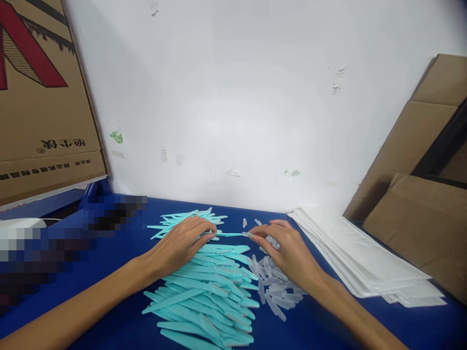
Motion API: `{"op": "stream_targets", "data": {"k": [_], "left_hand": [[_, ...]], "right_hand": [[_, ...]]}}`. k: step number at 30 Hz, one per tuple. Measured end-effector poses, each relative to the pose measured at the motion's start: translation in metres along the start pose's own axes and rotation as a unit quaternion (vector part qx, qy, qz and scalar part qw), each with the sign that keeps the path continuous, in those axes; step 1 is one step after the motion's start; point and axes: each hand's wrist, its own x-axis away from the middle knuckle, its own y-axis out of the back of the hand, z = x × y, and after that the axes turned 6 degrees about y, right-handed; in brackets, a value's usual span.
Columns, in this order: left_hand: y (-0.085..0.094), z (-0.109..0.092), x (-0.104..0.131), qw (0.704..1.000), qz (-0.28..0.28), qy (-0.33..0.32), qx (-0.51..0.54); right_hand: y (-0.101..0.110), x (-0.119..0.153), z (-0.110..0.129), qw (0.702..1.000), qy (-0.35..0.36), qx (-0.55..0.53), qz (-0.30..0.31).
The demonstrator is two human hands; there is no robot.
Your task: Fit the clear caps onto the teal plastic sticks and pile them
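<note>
My left hand [189,236] pinches one end of a thin turquoise stick [229,235] above a large pile of similar turquoise pieces [207,296]. At the stick's right end, my right hand [279,240] holds a small translucent cap [246,234] between thumb and fingers, and the two parts meet. Beneath and beside my right hand lies a heap of loose translucent caps [277,287]. A smaller group of turquoise pieces [168,223] sits behind my left hand, partly hidden by it.
White plastic bags [357,257] lie stacked on the blue table [120,311] at the right. Cardboard [419,228] leans behind them. A large printed carton [47,107] stands at the left, and a white wall [226,97] rises behind the table.
</note>
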Motion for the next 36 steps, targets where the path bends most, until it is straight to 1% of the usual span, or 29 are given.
{"op": "stream_targets", "data": {"k": [3, 7, 14, 21, 27, 30, 36], "left_hand": [[0.0, -0.001, 0.0, 1.0, -0.016, -0.021, -0.006], [0.0, -0.002, 0.001, 1.0, -0.01, -0.016, -0.002], [-0.001, 0.0, 0.002, 1.0, -0.025, -0.012, -0.015], [-0.003, 0.0, 0.001, 0.999, -0.031, -0.013, -0.025], [-0.001, -0.001, 0.001, 0.999, -0.039, -0.011, -0.032], [-0.001, -0.001, 0.001, 0.999, -0.029, -0.019, -0.031], [-0.002, -0.006, 0.001, 0.998, -0.033, -0.039, -0.033]], "right_hand": [[-0.003, 0.001, 0.005, 0.999, 0.002, -0.032, 0.002], [-0.005, 0.001, 0.009, 0.998, 0.014, -0.055, 0.003], [-0.004, 0.001, 0.007, 0.999, 0.011, -0.046, -0.012], [-0.002, 0.0, 0.009, 0.999, 0.018, -0.038, -0.003], [-0.002, 0.001, 0.01, 0.999, 0.023, -0.027, 0.001], [-0.002, 0.0, 0.011, 0.999, 0.026, -0.026, -0.002], [-0.002, 0.0, 0.013, 0.999, 0.037, -0.035, -0.002]]}}
